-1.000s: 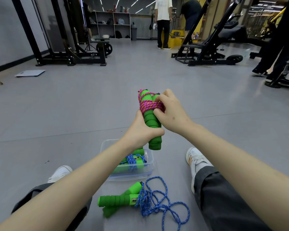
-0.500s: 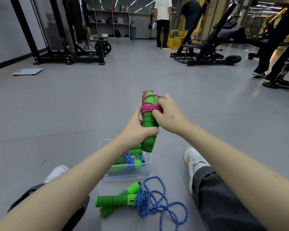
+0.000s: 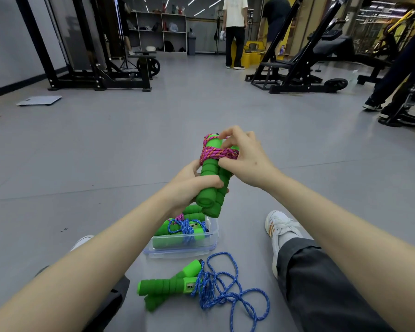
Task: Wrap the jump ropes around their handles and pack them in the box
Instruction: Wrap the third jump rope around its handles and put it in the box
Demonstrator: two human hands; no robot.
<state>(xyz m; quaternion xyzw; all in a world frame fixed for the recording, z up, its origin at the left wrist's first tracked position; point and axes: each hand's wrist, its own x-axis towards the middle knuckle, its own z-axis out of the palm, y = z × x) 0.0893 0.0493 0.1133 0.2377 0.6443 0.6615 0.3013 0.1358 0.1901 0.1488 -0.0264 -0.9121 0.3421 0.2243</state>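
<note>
Head view, the only one.

Both hands are clamped on one bundle, held up above the far edge of the box. The left hand grips the lower half of the paired green handles. The right hand is at the top, fingertips pinching the pink rope where it winds round the upper ends, thumb pressed just below the coil.

Step, as I read it: securing the tail of the wrap. To do it well:
- hold both handles parallel and tight in the left hand so the coil doesn't go slack
- pin the turns with the right thumb while the fingers tuck the free end under a turn
- pull it snug before letting go, or it will likely unwind in the box
- then lay it flat beside what's already packed

Count:
- box: 1, clear plastic, on the floor between the legs
- rope in hand: 1, pink, wrapped, 2 handles
- loose rope: 1, the blue rope, on the floor near side of the box, unwrapped, 2 handles
- in the box: 1 blue-wrapped bundle for sure. A bit of pink shows behind it, probably a second, but I can't tell, since the left arm hides it.

So 3 ropes certain, likely 4. One left to wrap.
</note>
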